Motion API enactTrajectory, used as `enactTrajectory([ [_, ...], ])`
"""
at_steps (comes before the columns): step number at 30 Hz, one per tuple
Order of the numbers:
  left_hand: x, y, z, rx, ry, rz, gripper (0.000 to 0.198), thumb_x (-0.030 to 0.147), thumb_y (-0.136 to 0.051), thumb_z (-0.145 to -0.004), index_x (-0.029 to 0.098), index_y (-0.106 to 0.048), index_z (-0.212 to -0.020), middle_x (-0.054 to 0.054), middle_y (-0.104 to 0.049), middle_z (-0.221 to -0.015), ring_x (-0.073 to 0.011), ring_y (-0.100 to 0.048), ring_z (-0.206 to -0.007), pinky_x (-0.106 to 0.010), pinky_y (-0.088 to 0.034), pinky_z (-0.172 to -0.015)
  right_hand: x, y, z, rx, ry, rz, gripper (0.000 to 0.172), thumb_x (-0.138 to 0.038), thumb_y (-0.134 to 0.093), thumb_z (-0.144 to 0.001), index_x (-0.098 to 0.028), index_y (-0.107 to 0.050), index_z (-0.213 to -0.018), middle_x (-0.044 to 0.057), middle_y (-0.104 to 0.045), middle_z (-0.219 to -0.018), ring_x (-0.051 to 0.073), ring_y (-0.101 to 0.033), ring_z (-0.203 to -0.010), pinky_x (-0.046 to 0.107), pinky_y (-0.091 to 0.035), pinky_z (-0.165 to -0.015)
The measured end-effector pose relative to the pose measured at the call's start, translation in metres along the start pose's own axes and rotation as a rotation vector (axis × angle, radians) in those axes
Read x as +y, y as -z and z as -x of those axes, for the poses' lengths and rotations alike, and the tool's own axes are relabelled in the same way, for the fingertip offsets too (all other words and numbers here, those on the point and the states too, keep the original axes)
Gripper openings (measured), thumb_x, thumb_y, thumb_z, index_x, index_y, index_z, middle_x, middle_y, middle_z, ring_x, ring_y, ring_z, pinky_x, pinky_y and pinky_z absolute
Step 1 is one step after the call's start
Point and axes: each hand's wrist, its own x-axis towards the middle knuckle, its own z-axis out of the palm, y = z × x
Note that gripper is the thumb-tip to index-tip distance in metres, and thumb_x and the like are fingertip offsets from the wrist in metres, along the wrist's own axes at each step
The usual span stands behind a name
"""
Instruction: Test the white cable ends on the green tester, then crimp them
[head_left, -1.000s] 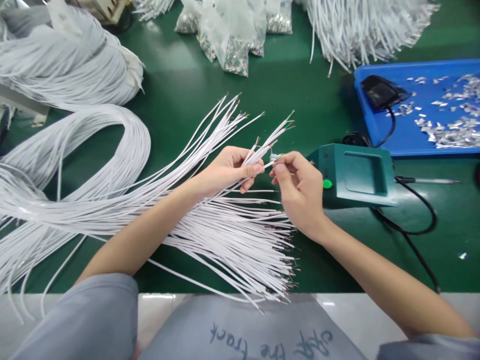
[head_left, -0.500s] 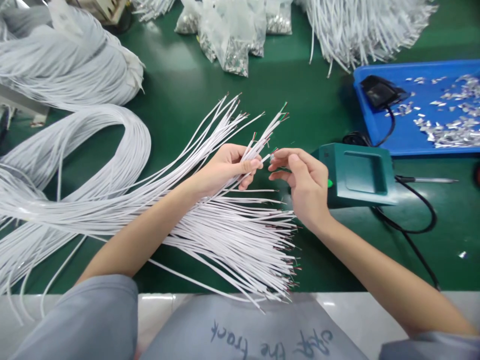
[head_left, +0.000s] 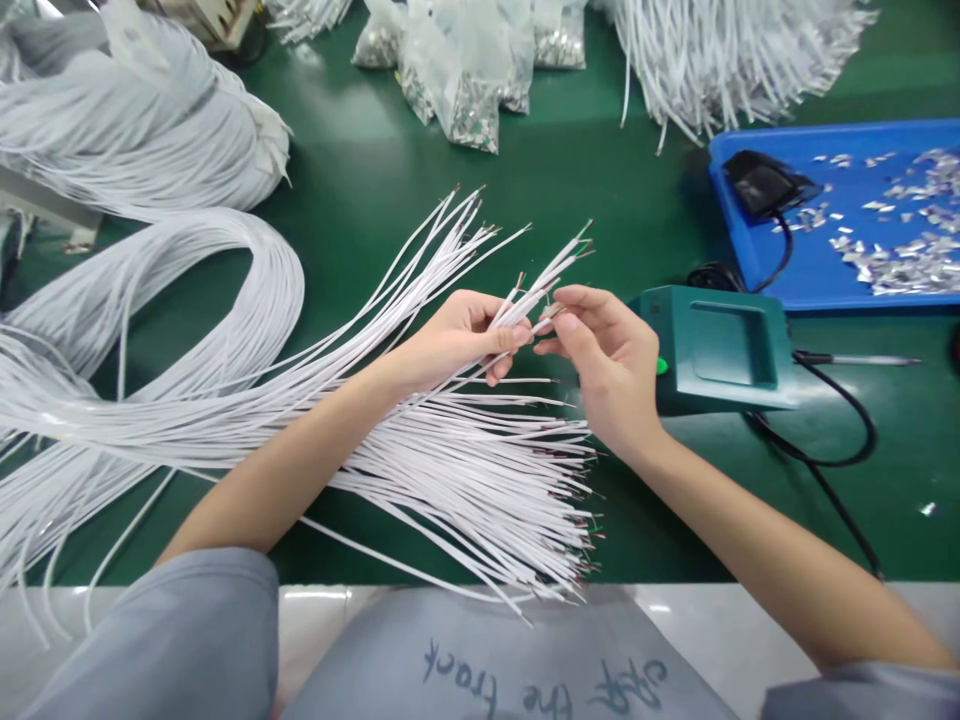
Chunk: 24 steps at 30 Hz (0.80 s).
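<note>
Head view, looking down: a small bunch of thin white wires with stripped coloured ends [head_left: 541,282] is held just above the table's middle, slanting up and to the right. The left hand [head_left: 457,340] is closed round the bunch, its fingers curled and its thumb pressed across the wires. The right hand [head_left: 611,370] meets it from the right. Its thumb and forefinger are pinched together on the end of one wire from the bunch, and its other fingers are loosely bent.

Under both forearms a wide fan of loose white wires [head_left: 480,480] lies flat on the dark green table mat [head_left: 375,170], with the bare ends pointing right. These run back to the left into thick looped coils of white wire [head_left: 150,300].

Just beside the right hand stands a green box-shaped plastic device [head_left: 720,345] with a sunken top, and a black cable [head_left: 832,440] curls away from it. Behind the device is a shallow blue plastic tray [head_left: 795,280]. It holds scattered small silver metal pieces [head_left: 900,260] and a black block [head_left: 761,182].

Along the far edge lie clear plastic bags of small metal parts [head_left: 465,70] and a heap of short cut white wires [head_left: 735,50]. The near edge of the bench is a pale white strip [head_left: 315,600]. It is partly covered by a grey garment with handwriting on it [head_left: 525,670].
</note>
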Motion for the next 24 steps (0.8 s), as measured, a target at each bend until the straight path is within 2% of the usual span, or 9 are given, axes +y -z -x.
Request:
enactTrajectory([
  [3,-0.004,0.002,-0.001,-0.004,-0.009,-0.023,0.037,0.045,-0.080,-0.074,0.010,-0.066,-0.076,0.000,-0.060,-0.057,-0.0080,-0.057,-0.049,-0.019,-0.047,-0.047,-0.001,0.001,-0.002,-0.026,0.013,0.041,0.012,-0.031,-0.068,-0.081,-0.020,-0.064,-0.083,0.000,-0.066,-0.079,0.012,-0.061,-0.068,0.027,-0.055,-0.062],
  [6,-0.008,0.005,-0.003,0.075,-0.078,-0.013,0.033,0.042,-0.077,-0.077,0.010,-0.070,-0.079,-0.002,-0.064,-0.067,-0.0101,-0.062,-0.062,-0.022,-0.052,-0.061,0.001,0.005,-0.004,-0.050,0.110,0.278,0.007,-0.019,-0.062,-0.080,-0.019,-0.061,-0.073,-0.001,-0.063,-0.070,0.012,-0.057,-0.061,0.028,-0.050,-0.060],
  [10,-0.010,0.007,-0.005,0.171,-0.157,-0.043,0.023,0.035,-0.075,-0.078,0.012,-0.074,-0.076,-0.001,-0.064,-0.067,-0.0076,-0.057,-0.063,-0.021,-0.047,-0.065,0.013,0.005,0.000,-0.309,0.340,0.929,0.014,-0.010,-0.056,-0.080,-0.017,-0.064,-0.071,0.007,-0.068,-0.076,0.020,-0.057,-0.076,0.034,-0.044,-0.067],
  [13,-0.010,0.007,-0.005,0.185,-0.142,-0.047,0.020,0.032,-0.074,-0.077,0.012,-0.075,-0.073,0.000,-0.061,-0.060,-0.0075,-0.053,-0.057,-0.022,-0.043,-0.060,0.019,0.002,0.007,-0.503,0.371,1.144,0.022,-0.005,-0.051,-0.081,-0.015,-0.068,-0.070,0.011,-0.070,-0.081,0.023,-0.057,-0.082,0.038,-0.041,-0.074],
  [15,-0.009,0.008,-0.004,0.180,-0.141,-0.042,0.019,0.032,-0.075,-0.075,0.013,-0.075,-0.075,0.000,-0.059,-0.058,-0.0077,-0.052,-0.056,-0.022,-0.041,-0.058,0.019,-0.001,0.009,-0.568,0.255,1.019,0.021,-0.006,-0.053,-0.080,-0.016,-0.069,-0.070,0.007,-0.068,-0.071,0.020,-0.057,-0.071,0.035,-0.042,-0.070],
  [16,-0.009,0.008,-0.004,0.175,-0.149,-0.039,0.019,0.032,-0.077,-0.073,0.013,-0.075,-0.076,0.001,-0.059,-0.058,-0.0076,-0.051,-0.055,-0.022,-0.040,-0.056,0.018,-0.002,0.009,-0.548,0.172,0.894,0.020,-0.007,-0.053,-0.080,-0.017,-0.069,-0.073,0.004,-0.067,-0.066,0.017,-0.057,-0.066,0.033,-0.043,-0.067],
  [18,-0.010,0.008,-0.004,0.158,-0.178,-0.034,0.023,0.035,-0.081,-0.070,0.013,-0.073,-0.074,0.001,-0.059,-0.059,-0.0071,-0.050,-0.055,-0.022,-0.040,-0.055,0.015,-0.003,0.006,-0.398,0.055,0.584,0.016,-0.013,-0.056,-0.081,-0.017,-0.071,-0.085,0.001,-0.067,-0.066,0.014,-0.058,-0.061,0.029,-0.045,-0.063],
  [21,-0.012,0.008,-0.005,0.150,-0.208,-0.061,0.031,0.039,-0.085,-0.066,0.012,-0.068,-0.065,0.001,-0.058,-0.058,-0.0061,-0.048,-0.054,-0.021,-0.037,-0.052,0.010,-0.001,-0.003,-0.131,0.040,0.228,0.018,-0.025,-0.064,-0.083,-0.017,-0.069,-0.099,0.000,-0.070,-0.080,0.012,-0.060,-0.066,0.027,-0.048,-0.063],
  [24,-0.013,0.007,-0.006,0.108,-0.175,-0.106,0.036,0.041,-0.088,-0.061,0.012,-0.067,-0.065,0.001,-0.057,-0.056,-0.0063,-0.048,-0.053,-0.020,-0.035,-0.049,0.007,0.000,-0.008,-0.093,0.031,0.094,0.017,-0.035,-0.071,-0.082,-0.018,-0.069,-0.084,0.000,-0.068,-0.078,0.009,-0.054,-0.058,0.024,-0.045,-0.057],
])
